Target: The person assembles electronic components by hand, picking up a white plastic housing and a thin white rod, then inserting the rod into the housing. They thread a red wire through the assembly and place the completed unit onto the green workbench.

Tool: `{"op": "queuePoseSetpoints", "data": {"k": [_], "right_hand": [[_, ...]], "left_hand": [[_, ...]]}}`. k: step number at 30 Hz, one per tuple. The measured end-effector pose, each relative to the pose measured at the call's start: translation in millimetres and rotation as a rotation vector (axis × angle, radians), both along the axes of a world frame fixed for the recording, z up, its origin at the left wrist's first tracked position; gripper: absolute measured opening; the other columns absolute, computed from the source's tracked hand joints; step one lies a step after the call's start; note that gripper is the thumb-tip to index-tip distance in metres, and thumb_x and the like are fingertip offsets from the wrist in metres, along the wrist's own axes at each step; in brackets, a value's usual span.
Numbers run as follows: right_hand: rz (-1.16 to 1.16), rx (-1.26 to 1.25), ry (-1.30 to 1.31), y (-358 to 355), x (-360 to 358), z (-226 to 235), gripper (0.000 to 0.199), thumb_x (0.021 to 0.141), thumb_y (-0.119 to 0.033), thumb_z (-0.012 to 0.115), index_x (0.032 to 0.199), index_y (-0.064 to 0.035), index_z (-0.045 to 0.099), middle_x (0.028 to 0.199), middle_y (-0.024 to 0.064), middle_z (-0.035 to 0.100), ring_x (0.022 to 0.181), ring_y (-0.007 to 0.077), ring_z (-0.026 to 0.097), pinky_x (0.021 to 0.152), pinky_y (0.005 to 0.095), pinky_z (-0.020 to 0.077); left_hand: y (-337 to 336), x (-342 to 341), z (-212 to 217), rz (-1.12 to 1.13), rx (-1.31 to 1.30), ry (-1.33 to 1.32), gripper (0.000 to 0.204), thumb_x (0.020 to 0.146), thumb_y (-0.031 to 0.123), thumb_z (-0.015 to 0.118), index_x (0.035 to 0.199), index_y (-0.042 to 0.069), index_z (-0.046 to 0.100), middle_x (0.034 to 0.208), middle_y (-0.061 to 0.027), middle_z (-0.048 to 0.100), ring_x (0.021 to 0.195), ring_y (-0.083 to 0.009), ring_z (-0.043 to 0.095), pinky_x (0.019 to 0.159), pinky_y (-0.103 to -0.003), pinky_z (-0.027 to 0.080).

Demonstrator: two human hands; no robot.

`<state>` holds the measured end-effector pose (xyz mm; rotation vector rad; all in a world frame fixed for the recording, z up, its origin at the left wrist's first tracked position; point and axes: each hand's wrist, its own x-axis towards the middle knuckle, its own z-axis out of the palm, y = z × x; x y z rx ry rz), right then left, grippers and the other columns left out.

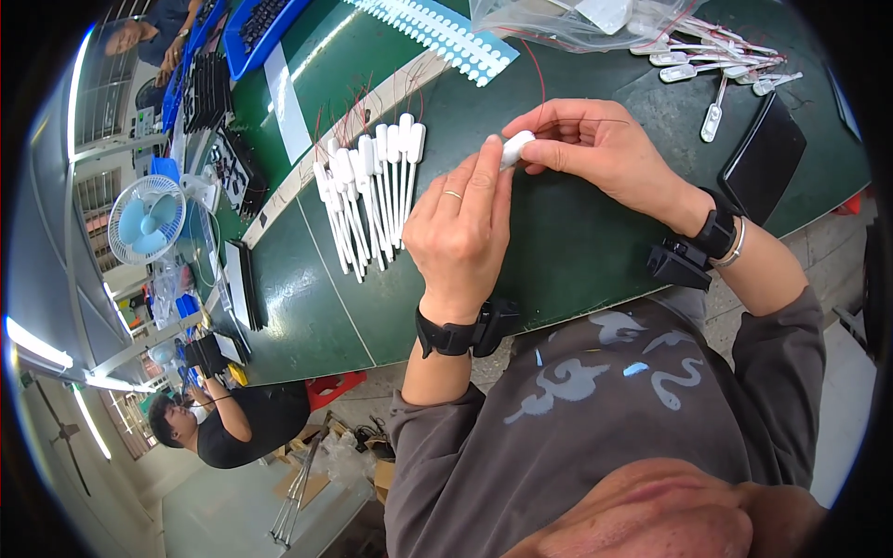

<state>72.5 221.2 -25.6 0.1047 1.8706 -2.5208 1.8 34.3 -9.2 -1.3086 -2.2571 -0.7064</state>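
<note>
Above the green table, my left hand (458, 219) and my right hand (595, 149) meet at a small white plastic piece with a rounded end (517, 147). Both hands are closed on it, the right one pinching with thumb and fingertips. Thin red and dark wires run by the right fingers; where they join the piece is hidden. Left of my left hand lies a row of white plastic sticks with thick heads (377, 177), thin wires trailing from their far ends. At the far right, several similar pieces with clear-looking windows (712, 65) lie in a loose pile.
A clear plastic bag (581, 28) lies at the back, beside a light-blue sheet of white tabs (446, 39). A black flat case (767, 153) rests at the right. Leftward are a blue bin (265, 33), a fan (146, 221) and two other people, one seated (244, 423).
</note>
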Motion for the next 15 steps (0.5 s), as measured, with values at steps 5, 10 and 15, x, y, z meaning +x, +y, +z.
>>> {"op": "queuePoseSetpoints", "data": {"k": [5,10,15], "right_hand": [[-0.041,0.04,0.054,-2,3,4,0.025,0.096,-0.007,0.065,0.12,0.0008,0.066,0.103,0.0026,0.07,0.091,0.006,0.064,0.083,0.0206,0.0523],[-0.021,0.216,0.153,-1,8,15,0.024,0.095,-0.004,0.065,0.119,0.0004,0.067,0.105,0.0026,0.07,0.093,0.0062,0.065,0.084,0.0212,0.0524],[-0.029,0.28,0.192,0,8,13,0.023,0.095,-0.003,0.066,0.118,-0.0001,0.067,0.107,0.003,0.07,0.095,0.0074,0.065,0.084,0.0218,0.0526]], "left_hand": [[-1,3,0,-0.012,0.094,-0.063,0.031,0.08,0.004,0.079,0.111,0.002,0.072,0.092,-0.0106,0.074,0.076,-0.0243,0.07,0.066,-0.032,0.055],[-4,6,1,-0.031,0.234,-0.358,0.028,0.079,0.003,0.08,0.107,0.002,0.073,0.093,-0.0108,0.074,0.079,-0.0231,0.071,0.069,-0.031,0.056],[-5,8,4,-0.032,0.261,-0.463,0.024,0.079,0.002,0.08,0.102,0.002,0.073,0.093,-0.0109,0.074,0.08,-0.0224,0.071,0.07,-0.03,0.056]]}}
